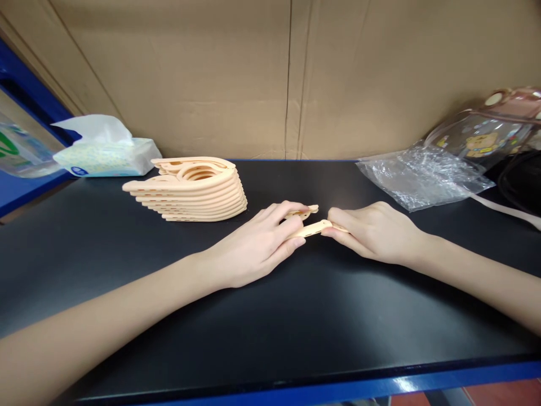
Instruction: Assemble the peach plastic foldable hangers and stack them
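Observation:
Between my two hands is a peach-coloured plastic piece, which looks like a folding clothes hanger (313, 229). My left hand (264, 239) has its fingers wrapped round the near arm and body of it, hiding most of its shape. At the other end my right hand (372, 232) pinches a thin part between thumb and bent fingers. Another arm of the hanger shows behind my left fingertips. To the left, a neat stack of matching folded hangers (198, 194) lies on the black tabletop (270, 332), apart from my hands.
A tissue pack (112, 155) stands at the back left beside a blue frame (17, 192). Crumpled clear plastic bags (422, 172) lie at the back right, next to a clear bag with a bear print (482, 144) and a pale strap (507, 208). Cardboard (211, 73) walls the back.

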`<state>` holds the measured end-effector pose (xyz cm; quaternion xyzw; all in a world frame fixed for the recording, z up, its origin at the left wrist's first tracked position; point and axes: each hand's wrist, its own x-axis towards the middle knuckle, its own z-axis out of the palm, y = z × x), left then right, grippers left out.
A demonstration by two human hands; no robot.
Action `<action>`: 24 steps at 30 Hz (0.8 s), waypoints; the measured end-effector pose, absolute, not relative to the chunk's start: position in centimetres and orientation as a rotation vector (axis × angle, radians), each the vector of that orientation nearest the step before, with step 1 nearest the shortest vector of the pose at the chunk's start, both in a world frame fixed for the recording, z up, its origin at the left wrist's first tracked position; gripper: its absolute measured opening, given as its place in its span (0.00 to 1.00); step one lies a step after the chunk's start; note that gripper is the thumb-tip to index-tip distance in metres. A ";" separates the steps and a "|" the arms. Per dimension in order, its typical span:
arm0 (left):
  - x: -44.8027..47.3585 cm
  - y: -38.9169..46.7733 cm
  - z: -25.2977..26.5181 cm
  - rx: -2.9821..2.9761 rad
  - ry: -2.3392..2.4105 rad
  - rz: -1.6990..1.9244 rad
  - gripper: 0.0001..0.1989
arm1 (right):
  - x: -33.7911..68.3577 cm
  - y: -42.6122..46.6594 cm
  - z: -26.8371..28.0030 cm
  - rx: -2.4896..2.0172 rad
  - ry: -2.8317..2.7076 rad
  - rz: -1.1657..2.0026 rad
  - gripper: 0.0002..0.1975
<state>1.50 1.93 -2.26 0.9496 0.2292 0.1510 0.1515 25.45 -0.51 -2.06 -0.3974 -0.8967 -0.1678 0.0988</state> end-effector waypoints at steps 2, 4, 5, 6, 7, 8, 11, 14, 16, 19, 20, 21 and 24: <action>1.5 1.9 -2.3 2.722 0.654 0.433 0.14 | 25.5 -0.5 -2.1 -1.208 -2.655 -0.462 0.25; 1.4 1.9 -2.3 2.721 0.656 0.431 0.14 | 25.4 -0.5 -2.0 -1.236 -2.657 -0.430 0.26; 1.4 1.9 -2.3 2.722 0.654 0.433 0.14 | 25.4 -0.5 -2.0 -1.248 -2.657 -0.416 0.26; 1.4 2.0 -2.3 2.724 0.651 0.435 0.14 | 25.4 -0.5 -2.0 -1.255 -2.657 -0.403 0.27; 1.4 2.0 -2.4 2.727 0.649 0.437 0.14 | 25.4 -0.5 -2.0 -1.262 -2.656 -0.389 0.27; 1.4 2.0 -2.4 2.730 0.646 0.440 0.14 | 25.4 -0.5 -2.0 -1.269 -2.655 -0.374 0.27; 1.5 2.1 -2.4 2.736 0.644 0.443 0.15 | 25.4 -0.6 -1.9 -1.297 -2.653 -0.318 0.28; 1.6 2.1 -2.3 2.736 0.647 0.440 0.15 | 25.4 -0.6 -2.0 -1.325 -2.643 -0.240 0.26; 1.5 2.1 -2.3 2.738 0.650 0.435 0.15 | 25.4 -0.6 -2.0 -1.347 -2.631 -0.165 0.25; 1.5 2.0 -2.3 2.739 0.658 0.439 0.14 | 25.4 -0.6 -1.9 -1.375 -2.601 -0.012 0.23; 1.5 2.0 -2.3 2.739 0.659 0.444 0.14 | 25.4 -0.7 -1.9 -1.383 -2.590 0.038 0.22; 1.5 2.0 -2.4 2.739 0.659 0.447 0.14 | 25.3 -0.7 -1.8 -1.389 -2.580 0.080 0.22; 1.5 2.1 -2.5 2.746 0.652 0.457 0.14 | 25.2 -0.7 -1.7 -1.396 -2.553 0.168 0.20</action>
